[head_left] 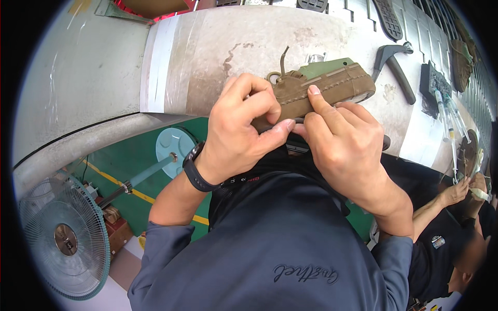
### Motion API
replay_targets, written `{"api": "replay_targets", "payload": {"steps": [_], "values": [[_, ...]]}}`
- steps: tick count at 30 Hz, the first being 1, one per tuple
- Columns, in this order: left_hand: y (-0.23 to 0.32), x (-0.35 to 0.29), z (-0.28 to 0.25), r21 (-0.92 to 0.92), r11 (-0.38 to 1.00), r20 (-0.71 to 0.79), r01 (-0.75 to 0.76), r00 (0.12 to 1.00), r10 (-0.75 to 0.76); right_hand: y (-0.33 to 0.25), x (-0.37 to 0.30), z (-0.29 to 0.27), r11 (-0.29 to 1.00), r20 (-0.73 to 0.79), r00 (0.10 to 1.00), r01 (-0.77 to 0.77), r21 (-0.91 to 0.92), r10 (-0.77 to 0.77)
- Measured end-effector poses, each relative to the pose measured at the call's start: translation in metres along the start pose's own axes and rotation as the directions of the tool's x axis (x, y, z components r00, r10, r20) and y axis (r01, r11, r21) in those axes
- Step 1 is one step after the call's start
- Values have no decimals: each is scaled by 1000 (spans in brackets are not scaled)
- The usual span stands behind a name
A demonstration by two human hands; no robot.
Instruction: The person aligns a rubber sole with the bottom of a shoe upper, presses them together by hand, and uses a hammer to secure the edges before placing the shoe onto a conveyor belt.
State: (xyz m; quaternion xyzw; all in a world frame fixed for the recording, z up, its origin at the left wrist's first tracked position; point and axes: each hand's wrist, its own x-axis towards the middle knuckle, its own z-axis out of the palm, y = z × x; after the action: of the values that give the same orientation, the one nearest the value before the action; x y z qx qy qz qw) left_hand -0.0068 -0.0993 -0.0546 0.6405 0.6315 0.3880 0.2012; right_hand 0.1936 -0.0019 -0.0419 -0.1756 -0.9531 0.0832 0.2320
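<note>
A brown shoe [332, 85] with a stitched seam along its side rests on its side on the worktable, a green shoe last [324, 67] showing in its opening. A lace stands up from its left part. My left hand [246, 116] is closed at the shoe's left end, fingers bent and thumb at the near edge. Beside it, my right hand [345, 142] presses its index finger on the shoe's side, with the thumb on the near edge almost touching the left thumb. Whatever lies between the thumbs is mostly hidden.
A hammer [398, 72] lies right of the shoe, near a shoe sole [388, 19]. Syringes [450, 116] stand in a dark block [433, 83] farther right. A co-worker's hands [456, 191] hold something at the right edge. A standing fan [65, 238] is at lower left.
</note>
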Motion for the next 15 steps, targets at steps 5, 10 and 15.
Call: {"api": "replay_targets", "payload": {"steps": [5, 10, 15], "values": [[0, 32, -8, -85, 984, 236, 154, 963, -130, 1, -2, -24, 989, 153, 977, -150, -10, 150], [-23, 113, 39, 189, 926, 125, -326, 944, 306, 27, -36, -64, 934, 277, 902, -271, -232, 331], [-22, 154, 52, -196, 980, 443, -16, 890, 104, 14, -30, -103, 886, 223, 892, -433, 167, 394]]}}
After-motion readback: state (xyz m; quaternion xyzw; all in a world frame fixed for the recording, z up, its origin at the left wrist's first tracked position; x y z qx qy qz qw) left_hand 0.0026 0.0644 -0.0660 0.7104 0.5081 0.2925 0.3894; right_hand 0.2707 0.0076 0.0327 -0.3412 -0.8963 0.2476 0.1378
